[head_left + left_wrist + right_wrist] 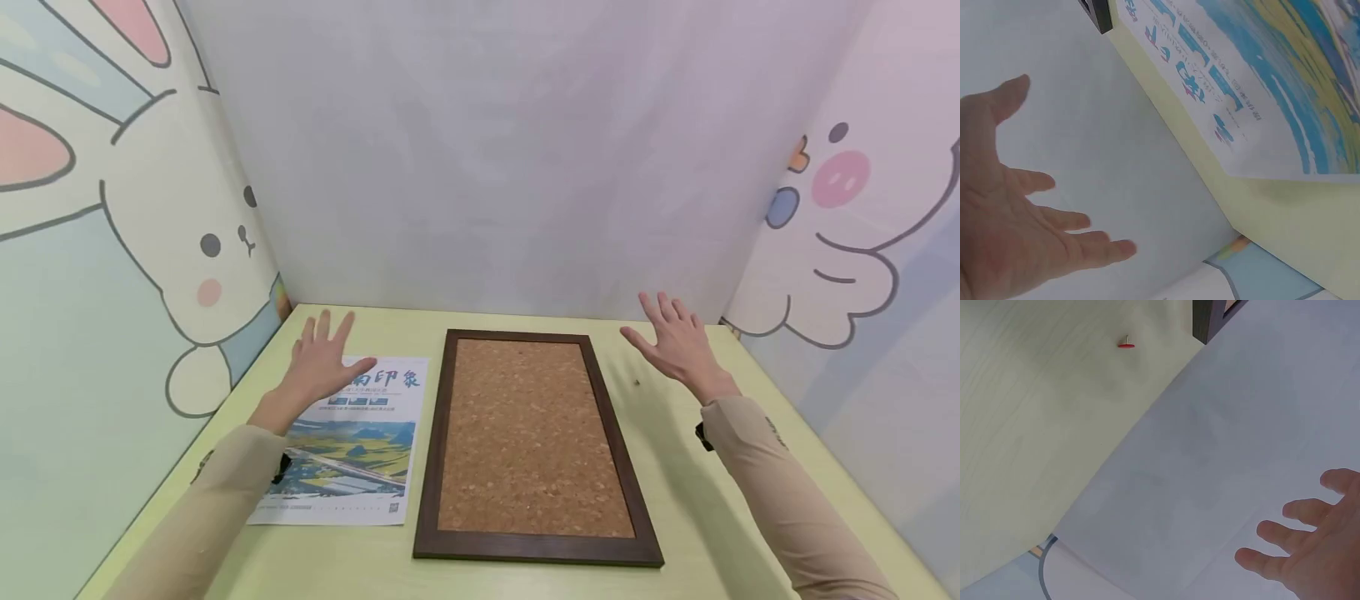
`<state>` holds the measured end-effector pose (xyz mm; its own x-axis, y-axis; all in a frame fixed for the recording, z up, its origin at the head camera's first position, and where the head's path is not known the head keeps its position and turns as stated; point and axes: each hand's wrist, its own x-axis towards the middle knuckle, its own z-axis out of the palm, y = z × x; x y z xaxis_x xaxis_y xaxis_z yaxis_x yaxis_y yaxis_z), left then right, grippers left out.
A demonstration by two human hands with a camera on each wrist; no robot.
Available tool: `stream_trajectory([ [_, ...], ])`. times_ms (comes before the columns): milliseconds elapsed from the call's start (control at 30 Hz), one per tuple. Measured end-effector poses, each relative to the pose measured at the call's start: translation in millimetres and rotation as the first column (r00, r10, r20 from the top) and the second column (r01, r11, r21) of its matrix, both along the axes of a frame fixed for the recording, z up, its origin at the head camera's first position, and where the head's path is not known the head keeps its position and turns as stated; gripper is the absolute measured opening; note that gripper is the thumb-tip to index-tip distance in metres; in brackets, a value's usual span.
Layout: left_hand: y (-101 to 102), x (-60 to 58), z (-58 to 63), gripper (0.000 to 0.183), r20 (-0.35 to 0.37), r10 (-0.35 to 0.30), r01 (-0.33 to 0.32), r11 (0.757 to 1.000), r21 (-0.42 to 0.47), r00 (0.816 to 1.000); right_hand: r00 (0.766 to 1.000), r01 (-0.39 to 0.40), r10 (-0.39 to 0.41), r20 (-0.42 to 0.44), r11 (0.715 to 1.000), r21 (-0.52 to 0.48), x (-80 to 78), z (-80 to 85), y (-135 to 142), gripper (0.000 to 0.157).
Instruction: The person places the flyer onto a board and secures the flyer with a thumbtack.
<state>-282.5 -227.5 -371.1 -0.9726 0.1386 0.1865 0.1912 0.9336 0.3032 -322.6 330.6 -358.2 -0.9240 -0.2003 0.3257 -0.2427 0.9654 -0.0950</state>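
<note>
A cork board with a dark brown, wood-grained rectangular frame (536,433) lies flat on the pale yellow-green desk (330,571) and serves as landmark. Just to its left lies a white paper poster with blue lettering and a painted landscape (367,458), its left side partly hidden from the head view by the arm. Near the board's right side sits a small red flat-headed tack with a thin metal pin (1126,345); which way its point faces is hard to tell. The left hand (318,367) hovers to the board's left, nearest the poster; the right hand (678,346) hovers to its right, beyond the tack. Each grip is bare, fingers spread, holding nothing. For good handling, I would keep both hands clear of the board until each has a definite contact. The sheet looks thin, so taking it by opposite edges, evenly taut, should avoid creases, and squaring it against the board's frame should keep it straight. The tack is best pinched by its red head, fingertips away from the pin.
</note>
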Motion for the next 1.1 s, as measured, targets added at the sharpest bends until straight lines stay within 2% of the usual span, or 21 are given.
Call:
stream_trajectory([
  [67,-9.0,3.6,0.2,0.098,0.098,0.047,-0.048,0.999,0.014,0.994,1.0,-0.002,0.002,0.01,1.0,-0.003,-0.5,-0.1,0.3,0.081],
  [100,-13.5,5.2,0.0,0.101,0.16,0.073,-0.077,0.997,0.02,0.984,1.0,-0.004,0.004,0.012,1.0,0.0,-1.1,-0.4,0.6,0.081],
  [167,-22.2,8.0,-1.7,0.105,0.292,0.126,-0.133,0.991,0.005,0.948,1.0,-0.004,0.004,0.017,1.0,0.006,-2.0,-1.2,1.5,0.081],
  [267,-34.9,11.0,-4.7,0.104,0.444,0.174,-0.174,0.984,-0.041,0.879,1.0,0.002,-0.002,0.03,1.0,0.019,-4.3,-2.5,3.2,0.081],
  [367,-46.4,13.3,-8.8,0.097,0.54,0.182,-0.195,0.98,-0.033,0.822,0.998,0.008,-0.009,0.057,1.0,0.017,-7.1,-5.9,5.4,0.081],
  [467,-54.4,15.5,-12.2,0.079,0.589,0.175,-0.221,0.975,0.006,0.789,0.996,-0.001,0.002,0.088,1.0,-0.007,-10.3,-13.7,8.8,0.078],
  [500,-56.1,16.3,-13.1,0.072,0.601,0.172,-0.231,0.973,0.022,0.781,0.995,-0.008,0.011,0.097,1.0,-0.028,-11.2,-17.2,10.1,0.076],
  [600,-57.5,18.4,-14.7,0.052,0.605,0.179,-0.245,0.969,0.028,0.776,0.992,-0.037,0.049,0.117,0.994,-0.105,-12.9,-29.9,14.9,0.066],
  [700,-56.8,20.3,-16.0,0.045,0.605,0.199,-0.263,0.965,0.019,0.771,0.986,-0.072,0.099,0.135,0.979,-0.191,-15.7,-40.8,18.3,0.051],
  [833,-54.7,19.1,-19.5,0.038,0.61,0.206,-0.249,0.968,-0.015,0.765,0.973,-0.104,0.149,0.178,0.966,-0.238,-19.1,-52.7,23.0,0.038],
  [900,-53.9,17.2,-20.7,0.033,0.623,0.195,-0.228,0.973,-0.027,0.758,0.965,-0.099,0.154,0.213,0.964,-0.248,-20.6,-57.7,25.6,0.036],
  [1000,-52.6,15.0,-21.4,0.03,0.653,0.187,-0.231,0.973,-0.019,0.733,0.946,-0.078,0.158,0.283,0.959,-0.274,-22.5,-62.6,29.3,0.036],
  [1100,-51.7,14.2,-21.0,0.031,0.67,0.191,-0.244,0.97,-0.015,0.718,0.922,-0.063,0.178,0.345,0.946,-0.319,-23.7,-65.1,30.9,0.038],
])
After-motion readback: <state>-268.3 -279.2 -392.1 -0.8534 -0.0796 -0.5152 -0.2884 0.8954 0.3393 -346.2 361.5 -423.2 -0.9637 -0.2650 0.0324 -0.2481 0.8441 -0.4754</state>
